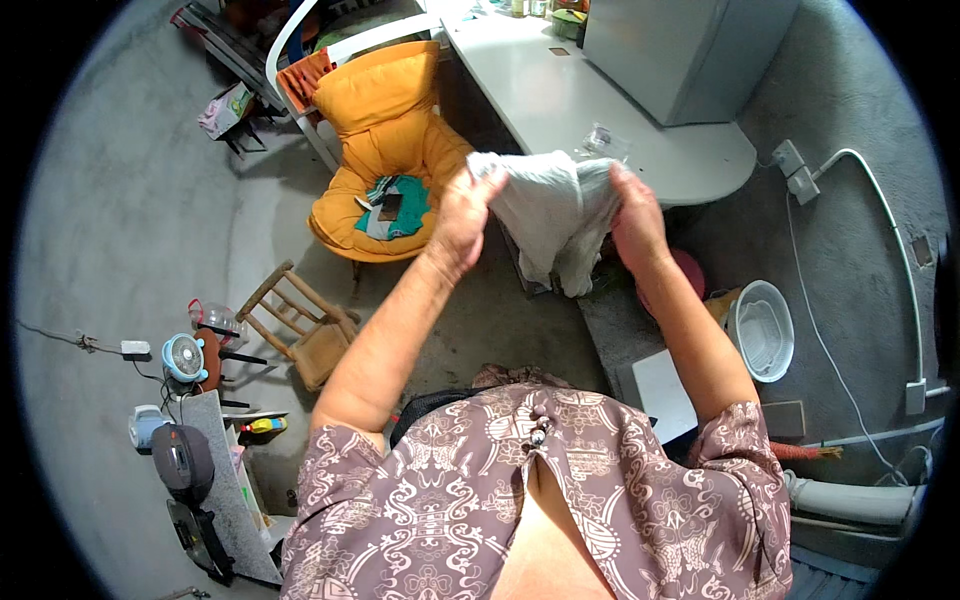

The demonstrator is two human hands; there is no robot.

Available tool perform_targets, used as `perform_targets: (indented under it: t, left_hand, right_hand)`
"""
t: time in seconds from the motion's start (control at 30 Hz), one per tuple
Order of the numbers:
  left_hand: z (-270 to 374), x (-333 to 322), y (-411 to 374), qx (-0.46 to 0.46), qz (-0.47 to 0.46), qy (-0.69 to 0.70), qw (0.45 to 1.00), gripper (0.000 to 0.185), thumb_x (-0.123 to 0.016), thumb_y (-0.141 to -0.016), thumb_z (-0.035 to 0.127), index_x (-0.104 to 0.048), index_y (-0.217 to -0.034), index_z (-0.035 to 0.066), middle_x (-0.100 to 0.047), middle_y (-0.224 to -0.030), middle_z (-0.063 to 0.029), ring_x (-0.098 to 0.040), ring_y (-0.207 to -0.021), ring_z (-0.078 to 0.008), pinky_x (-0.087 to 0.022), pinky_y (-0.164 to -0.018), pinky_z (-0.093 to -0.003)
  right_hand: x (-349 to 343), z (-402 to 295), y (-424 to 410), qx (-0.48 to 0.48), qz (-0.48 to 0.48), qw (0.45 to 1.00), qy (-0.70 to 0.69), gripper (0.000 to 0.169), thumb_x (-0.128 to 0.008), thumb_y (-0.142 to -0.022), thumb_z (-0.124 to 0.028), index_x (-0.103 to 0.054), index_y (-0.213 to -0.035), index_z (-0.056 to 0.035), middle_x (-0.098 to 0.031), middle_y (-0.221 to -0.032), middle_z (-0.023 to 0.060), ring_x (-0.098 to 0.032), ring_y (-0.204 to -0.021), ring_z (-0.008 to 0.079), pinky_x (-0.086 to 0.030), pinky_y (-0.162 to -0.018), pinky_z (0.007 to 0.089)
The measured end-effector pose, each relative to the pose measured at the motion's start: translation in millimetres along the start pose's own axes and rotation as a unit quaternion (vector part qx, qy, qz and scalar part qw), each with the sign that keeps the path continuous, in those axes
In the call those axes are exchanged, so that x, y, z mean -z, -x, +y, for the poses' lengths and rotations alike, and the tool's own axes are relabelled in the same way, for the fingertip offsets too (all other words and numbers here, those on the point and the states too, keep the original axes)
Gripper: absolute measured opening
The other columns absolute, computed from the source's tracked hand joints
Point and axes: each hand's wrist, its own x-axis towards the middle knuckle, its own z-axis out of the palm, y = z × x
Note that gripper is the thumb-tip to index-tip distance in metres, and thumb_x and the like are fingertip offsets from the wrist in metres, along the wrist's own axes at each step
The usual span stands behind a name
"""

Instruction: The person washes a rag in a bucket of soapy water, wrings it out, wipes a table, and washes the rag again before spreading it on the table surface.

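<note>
A pale grey-white cloth (547, 202) hangs stretched between my two hands, its lower end bunched and drooping. My left hand (466, 210) pinches its upper left corner, thumb on top. At the upper right corner, my right hand (637, 210) grips the fabric. Both arms reach forward, and the cloth is held in the air in front of the rounded end of a white countertop (697, 169). Just behind the cloth, a crumpled clear plastic bag (604, 140) lies on that countertop.
Left of the counter stands an orange padded chair (382, 112) with green clothing (412, 202) on its seat. A small wooden chair (307, 330) is nearer. A grey refrigerator-like cabinet (645, 60) stands on the counter. White plastic baskets (761, 330) sit at right.
</note>
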Motion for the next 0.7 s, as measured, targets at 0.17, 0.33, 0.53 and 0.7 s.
perform_targets:
  t: [0.17,0.33,0.53,0.7]
  left_hand:
    - [36,44,-32,-0.052,0.042,-0.008,0.998,0.021,-0.045,-0.094,0.024,-0.053,-0.1,0.006,-0.056,-0.094,-0.0023,-0.052,-0.089,-0.0125,-0.042,-0.081,-0.0294]
    - [67,52,-44,-0.005,0.033,-0.307,0.951,0.029,-0.053,-0.091,0.029,-0.058,-0.102,0.003,-0.062,-0.086,-0.0019,-0.056,-0.072,-0.0078,-0.046,-0.064,-0.0238]
    - [82,22,-36,0.12,-0.114,-0.473,0.865,0.042,-0.069,-0.076,0.037,-0.057,-0.098,0.004,-0.059,-0.085,-0.0061,-0.056,-0.075,-0.0127,-0.045,-0.068,-0.0261]
    - [48,34,-26,0.053,-0.213,-0.505,0.835,0.079,-0.076,-0.065,0.04,-0.042,-0.121,-0.004,-0.049,-0.118,-0.0184,-0.048,-0.109,-0.0277,-0.038,-0.093,-0.0357]
  right_hand:
    - [63,-19,-15,0.11,0.074,0.978,-0.162,0.021,-0.048,-0.092,-0.018,-0.057,-0.099,0.0004,-0.061,-0.098,0.0088,-0.057,-0.092,0.02,-0.043,-0.086,0.0337]
    - [67,-42,9,0.101,0.001,0.961,-0.258,0.027,-0.049,-0.089,-0.02,-0.056,-0.103,0.002,-0.061,-0.102,0.0109,-0.056,-0.097,0.0209,-0.039,-0.093,0.0349]
    - [72,21,67,-0.019,-0.026,0.971,-0.236,0.034,-0.05,-0.081,-0.012,-0.049,-0.114,-0.0054,-0.059,-0.101,0.0088,-0.056,-0.096,0.022,-0.042,-0.091,0.0358]
    - [126,63,65,0.018,0.028,0.987,-0.157,0.028,-0.056,-0.078,-0.005,-0.051,-0.105,-0.0095,-0.055,-0.098,0.002,-0.053,-0.093,0.016,-0.041,-0.084,0.031]
